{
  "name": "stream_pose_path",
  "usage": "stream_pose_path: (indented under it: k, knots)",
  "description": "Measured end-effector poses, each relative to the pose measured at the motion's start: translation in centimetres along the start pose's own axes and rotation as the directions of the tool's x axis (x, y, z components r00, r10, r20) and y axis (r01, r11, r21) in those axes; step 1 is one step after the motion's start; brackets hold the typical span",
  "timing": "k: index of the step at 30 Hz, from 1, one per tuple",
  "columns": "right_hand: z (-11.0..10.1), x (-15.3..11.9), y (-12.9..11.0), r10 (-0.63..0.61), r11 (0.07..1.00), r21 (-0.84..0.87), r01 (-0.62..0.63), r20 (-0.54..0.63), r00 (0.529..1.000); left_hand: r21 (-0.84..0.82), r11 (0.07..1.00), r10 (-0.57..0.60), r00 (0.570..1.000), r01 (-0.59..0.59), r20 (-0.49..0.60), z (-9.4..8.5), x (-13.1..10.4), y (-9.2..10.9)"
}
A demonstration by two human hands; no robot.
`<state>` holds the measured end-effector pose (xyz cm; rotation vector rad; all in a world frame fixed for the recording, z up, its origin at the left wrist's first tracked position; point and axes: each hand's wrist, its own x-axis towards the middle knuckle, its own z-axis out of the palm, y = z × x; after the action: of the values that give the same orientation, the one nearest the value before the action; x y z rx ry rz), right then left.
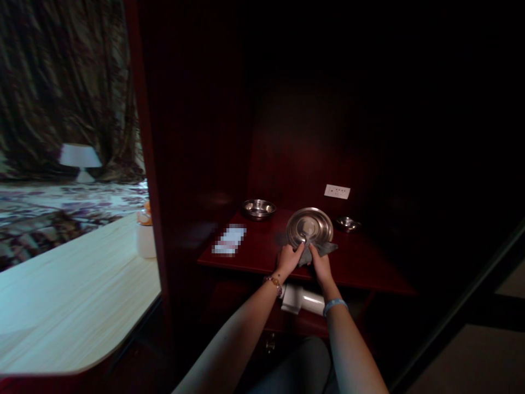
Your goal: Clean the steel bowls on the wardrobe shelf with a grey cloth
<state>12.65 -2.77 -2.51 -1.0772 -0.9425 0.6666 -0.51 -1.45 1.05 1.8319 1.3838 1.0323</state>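
Note:
A shiny metal bowl (pixel 320 225) is tilted up over the dark red shelf, its hollow side facing me. My left hand (pixel 289 259) is closed at the bowl's lower rim, with the thumb on the near side. Close beside it, my right hand (pixel 321 265) pinches a grey cloth (pixel 325 248) against the same rim. The cloth is bunched between both hands and spreads out to the right. Fingers behind the bowl and cloth are hidden.
On the shelf (pixel 262 257) stand another metal bowl (pixel 259 210) at back left and a smaller metal dish (pixel 348 224) at right. A blurred pale rectangle (pixel 230 239) lies at left. A white cylindrical object (pixel 312 301) sits below. Left of the partition, a jar (pixel 146 241) stands on a light table (pixel 82 295).

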Motion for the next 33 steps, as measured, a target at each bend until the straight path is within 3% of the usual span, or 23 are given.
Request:
stream_pose_path:
  k: [10,22,33]
  knots:
    - [0.2,-0.3,-0.5,0.021,1.0,-0.016,-0.021,0.002,1.0,-0.112,0.994,-0.017,0.991,0.002,-0.136,1.6,1.3,-1.5]
    - [0.4,-0.3,-0.3,0.023,1.0,-0.004,-0.022,0.026,0.999,-0.182,0.979,0.035,0.958,-0.09,-0.284,1.6,1.5,-1.9]
    - [0.1,-0.2,-0.3,0.019,1.0,-0.011,-0.019,-0.013,1.0,-0.151,0.981,0.076,0.962,-0.119,-0.262,1.7,1.5,-2.3]
